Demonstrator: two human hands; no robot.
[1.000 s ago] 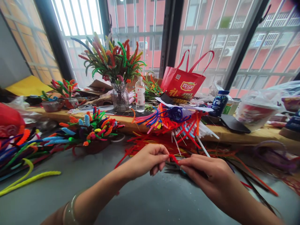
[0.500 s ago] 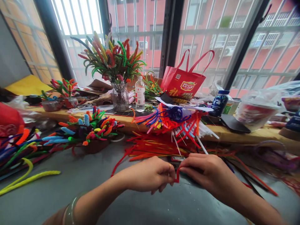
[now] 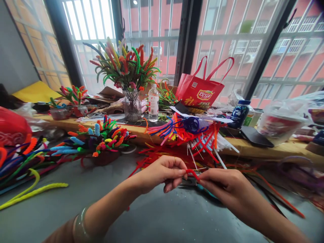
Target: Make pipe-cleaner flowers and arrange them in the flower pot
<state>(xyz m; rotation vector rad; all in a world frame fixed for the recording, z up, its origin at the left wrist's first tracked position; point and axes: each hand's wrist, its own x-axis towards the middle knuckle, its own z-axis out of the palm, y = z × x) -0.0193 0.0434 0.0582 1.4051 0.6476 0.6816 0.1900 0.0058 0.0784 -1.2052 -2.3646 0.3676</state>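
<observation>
Barred windows [image 3: 152, 30] fill the back of the view. Below them spreads the grey bench [image 3: 157, 216], with a raised wooden ledge [image 3: 243, 145] running along its far side. On the ledge, a large bouquet of fuzzy multicoloured stems [image 3: 126, 64] stands in a clear glass vase [image 3: 132, 108], and a red bag [image 3: 199, 89] with 2 upright handles leans to the right. A plastic-wrapped tub [image 3: 280, 125] is farther right. A pile of red and orange strips [image 3: 157, 153] lies at the foot of the ledge, beyond the hands; a colourful cluster of fuzzy stems [image 3: 103, 138] is to its left.

Both hands are raised over the bench, near each other. The left hand [image 3: 168, 173], with a ring on 1 finger, pinches the left end of a short red fuzzy stem [image 3: 192, 173]; the right hand [image 3: 217, 182] pinches its right end between thumb and fingers. The stem arches slightly in the gap between the 2 hands. On the ledge are a clear bottle [image 3: 153, 104] beside the vase and a dark blue bottle [image 3: 240, 114]. Smallest are 2 yellow-green stems [image 3: 37, 194] at left and thin metal wires [image 3: 192, 157] just beyond the held stem.
</observation>
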